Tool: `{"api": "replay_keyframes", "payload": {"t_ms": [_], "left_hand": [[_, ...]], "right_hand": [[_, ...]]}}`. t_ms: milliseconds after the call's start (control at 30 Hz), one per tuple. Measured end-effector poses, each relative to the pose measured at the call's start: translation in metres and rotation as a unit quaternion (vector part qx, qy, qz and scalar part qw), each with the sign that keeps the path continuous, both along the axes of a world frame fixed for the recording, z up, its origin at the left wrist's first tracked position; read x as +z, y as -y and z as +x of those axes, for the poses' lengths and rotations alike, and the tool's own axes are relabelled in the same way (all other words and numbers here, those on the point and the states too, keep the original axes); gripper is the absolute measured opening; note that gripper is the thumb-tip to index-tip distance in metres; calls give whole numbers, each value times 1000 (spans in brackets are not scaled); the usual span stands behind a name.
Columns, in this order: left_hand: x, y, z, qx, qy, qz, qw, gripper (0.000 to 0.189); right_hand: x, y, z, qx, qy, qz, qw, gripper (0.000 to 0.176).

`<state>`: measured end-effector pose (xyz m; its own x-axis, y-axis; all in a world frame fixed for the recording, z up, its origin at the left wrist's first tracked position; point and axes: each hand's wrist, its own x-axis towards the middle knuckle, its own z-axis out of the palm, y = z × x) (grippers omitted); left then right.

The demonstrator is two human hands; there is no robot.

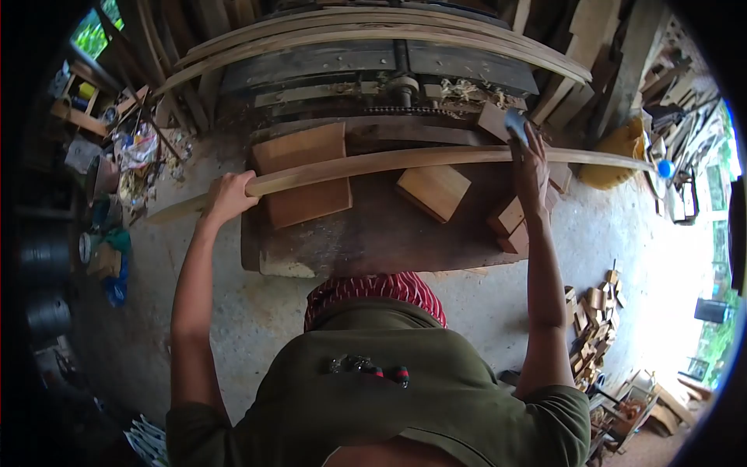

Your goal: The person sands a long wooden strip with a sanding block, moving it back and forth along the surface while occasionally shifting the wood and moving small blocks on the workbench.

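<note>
A long, pale wooden strip lies crosswise in front of me, above the dark work table. My left hand is closed around it near its left end. Toward the right, my right hand rests over the strip, fingers pointing away from me. At those fingertips is a small grey-blue pad, held by the hand; its exact kind is not clear. Under the strip are a broad reddish-brown board, a lighter wood block and smaller blocks near my right forearm.
Beyond the table stands a machine with a chain and wood shavings, several long strips lying across it. A yellow container is at right. Offcuts pile on the floor at right; clutter and drums are left.
</note>
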<state>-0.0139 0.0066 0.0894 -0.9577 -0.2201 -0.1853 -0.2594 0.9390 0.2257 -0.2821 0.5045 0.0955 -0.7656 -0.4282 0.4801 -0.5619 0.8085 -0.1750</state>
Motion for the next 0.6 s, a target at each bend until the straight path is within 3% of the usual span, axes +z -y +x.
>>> {"api": "replay_keyframes", "payload": {"t_ms": [100, 200, 233, 267, 333, 400, 433, 467, 500, 567, 600], "left_hand": [[6, 21, 20, 3, 13, 6, 1000, 42], [-3, 51, 47, 42, 9, -44, 998, 53], [-5, 51, 49, 38, 1, -50, 998, 52], [-14, 56, 49, 28, -26, -54, 998, 51], [-4, 51, 42, 53, 30, -42, 997, 48], [-19, 62, 43, 35, 3, -38, 999, 47], [-16, 58, 44, 42, -3, -50, 998, 46], [-11, 56, 45, 43, 2, -54, 998, 44], [-8, 55, 45, 42, 5, -54, 998, 43], [-6, 54, 43, 56, 13, -49, 997, 41], [-7, 54, 43, 66, 26, -36, 997, 39]], "right_hand": [[-30, -2, 3, 39, 20, 84, 996, 41], [-48, -9, -8, 116, -27, 66, 991, 46], [-65, -14, -15, 59, -40, 97, 993, 47], [-67, -15, -21, 80, -30, 73, 994, 45], [-57, -15, -22, 55, 41, 39, 997, 40], [-49, -19, -30, 70, 11, 126, 990, 36], [-46, -20, -29, 64, 54, 101, 991, 34], [-40, -20, -26, 43, 37, 189, 980, 32], [-26, -11, -18, 4, 74, 199, 977, 33], [-45, -30, -33, 26, -3, 90, 996, 34], [-63, -37, -44, 26, -6, 90, 996, 34]]}}
